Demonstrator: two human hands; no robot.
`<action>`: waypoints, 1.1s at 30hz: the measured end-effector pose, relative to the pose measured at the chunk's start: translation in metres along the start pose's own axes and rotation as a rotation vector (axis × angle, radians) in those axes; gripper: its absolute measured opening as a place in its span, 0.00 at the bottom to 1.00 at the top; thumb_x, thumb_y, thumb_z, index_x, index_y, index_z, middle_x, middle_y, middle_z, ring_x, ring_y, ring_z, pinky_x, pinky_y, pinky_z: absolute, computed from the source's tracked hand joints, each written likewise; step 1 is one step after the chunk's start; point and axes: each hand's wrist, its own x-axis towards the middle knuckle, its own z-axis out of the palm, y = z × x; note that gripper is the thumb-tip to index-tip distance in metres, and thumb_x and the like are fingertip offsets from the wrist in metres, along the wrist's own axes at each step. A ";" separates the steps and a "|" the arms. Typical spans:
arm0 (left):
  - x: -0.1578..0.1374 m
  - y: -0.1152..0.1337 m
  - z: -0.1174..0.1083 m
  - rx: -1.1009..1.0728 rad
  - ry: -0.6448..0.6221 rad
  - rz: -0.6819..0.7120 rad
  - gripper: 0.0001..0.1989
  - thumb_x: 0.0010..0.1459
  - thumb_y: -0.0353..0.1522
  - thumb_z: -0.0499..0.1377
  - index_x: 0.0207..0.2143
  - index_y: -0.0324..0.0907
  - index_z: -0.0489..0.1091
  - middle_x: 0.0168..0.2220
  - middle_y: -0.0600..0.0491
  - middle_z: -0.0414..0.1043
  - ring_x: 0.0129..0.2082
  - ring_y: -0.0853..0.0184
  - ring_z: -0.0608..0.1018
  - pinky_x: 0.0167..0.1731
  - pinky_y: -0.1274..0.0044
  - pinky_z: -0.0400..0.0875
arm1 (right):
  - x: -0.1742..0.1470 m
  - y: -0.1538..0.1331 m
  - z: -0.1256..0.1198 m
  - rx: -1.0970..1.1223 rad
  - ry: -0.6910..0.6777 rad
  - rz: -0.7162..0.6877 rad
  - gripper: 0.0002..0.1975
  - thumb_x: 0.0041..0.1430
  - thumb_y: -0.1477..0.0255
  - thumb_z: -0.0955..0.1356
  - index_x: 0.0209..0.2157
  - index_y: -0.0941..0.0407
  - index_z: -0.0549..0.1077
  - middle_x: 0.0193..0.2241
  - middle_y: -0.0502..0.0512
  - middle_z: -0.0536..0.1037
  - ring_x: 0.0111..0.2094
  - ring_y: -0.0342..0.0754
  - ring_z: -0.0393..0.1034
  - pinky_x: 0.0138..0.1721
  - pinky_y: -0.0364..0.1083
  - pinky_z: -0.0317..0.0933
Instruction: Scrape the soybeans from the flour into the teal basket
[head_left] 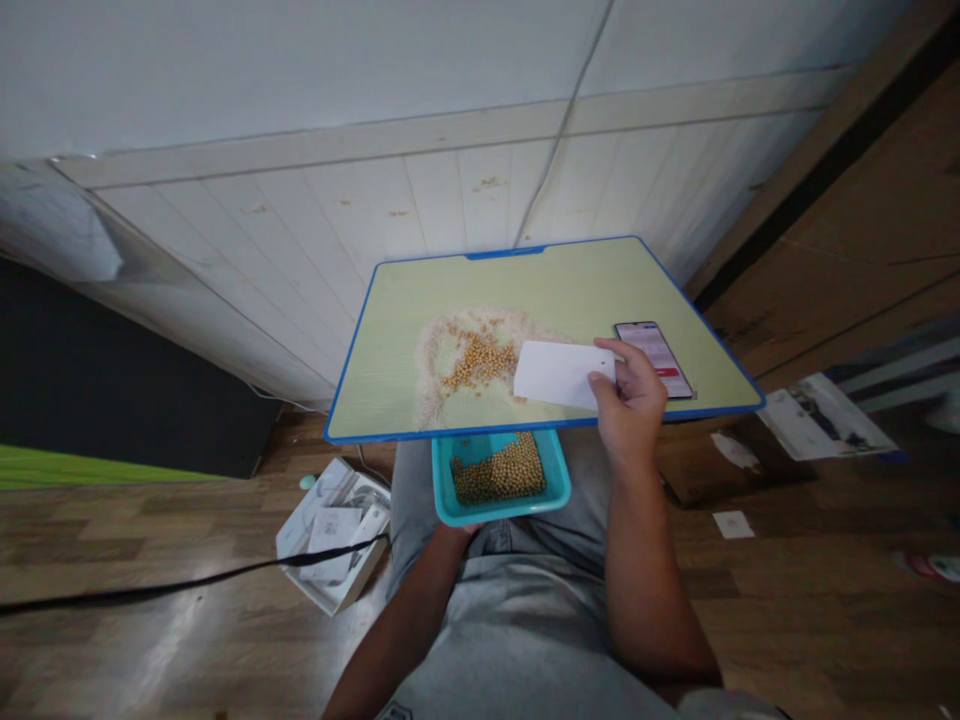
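My right hand (634,400) pinches a white card (564,374) by its right end, thumb on top. The card's left edge lies beside a heap of yellow soybeans (480,360) on the pale green tabletop (577,285). Around the beans spreads a ring of fine pale grains (429,368), too small to name surely. Below the table's front edge is a turquoise tray (501,516) over my lap, with many more soybeans (504,475) in it. Under the tray's near side my left hand (466,531) holds it from below; its fingers are mostly hidden.
A smartphone (654,358) with a lit screen lies right of my right hand. The table has a raised blue rim (465,436). An open white box (334,535) stands on the floor at left, crossed by a black strap (225,577). Brown cardboard (862,230) rises at right.
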 end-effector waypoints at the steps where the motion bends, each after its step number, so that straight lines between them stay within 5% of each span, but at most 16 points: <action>1: 0.000 0.000 0.000 -0.002 -0.007 -0.004 0.27 0.74 0.48 0.42 0.51 0.50 0.78 0.40 0.51 0.88 0.51 0.56 0.88 0.65 0.56 0.80 | 0.000 0.000 0.000 -0.001 0.003 0.001 0.18 0.59 0.73 0.72 0.52 0.51 0.81 0.36 0.51 0.84 0.30 0.48 0.74 0.31 0.47 0.67; 15: -0.003 0.001 0.004 -0.030 -0.040 -0.022 0.29 0.74 0.49 0.42 0.53 0.47 0.78 0.42 0.50 0.89 0.50 0.56 0.88 0.69 0.56 0.77 | 0.001 0.001 0.003 -0.001 -0.020 0.025 0.18 0.58 0.73 0.71 0.50 0.49 0.80 0.41 0.52 0.84 0.37 0.51 0.78 0.38 0.50 0.73; 27: 0.001 0.002 0.002 -0.034 -0.008 -0.021 0.30 0.74 0.52 0.41 0.50 0.49 0.78 0.40 0.50 0.89 0.54 0.56 0.88 0.71 0.58 0.74 | 0.000 0.009 0.005 0.037 -0.061 0.066 0.18 0.56 0.73 0.71 0.50 0.49 0.79 0.36 0.50 0.81 0.32 0.50 0.74 0.33 0.47 0.68; 33: 0.005 -0.001 -0.006 -0.023 -0.032 -0.013 0.28 0.72 0.53 0.46 0.52 0.48 0.79 0.45 0.48 0.89 0.64 0.56 0.83 0.73 0.57 0.71 | -0.002 0.009 0.007 0.071 -0.071 0.092 0.17 0.56 0.72 0.71 0.48 0.48 0.79 0.33 0.49 0.81 0.29 0.48 0.72 0.29 0.46 0.64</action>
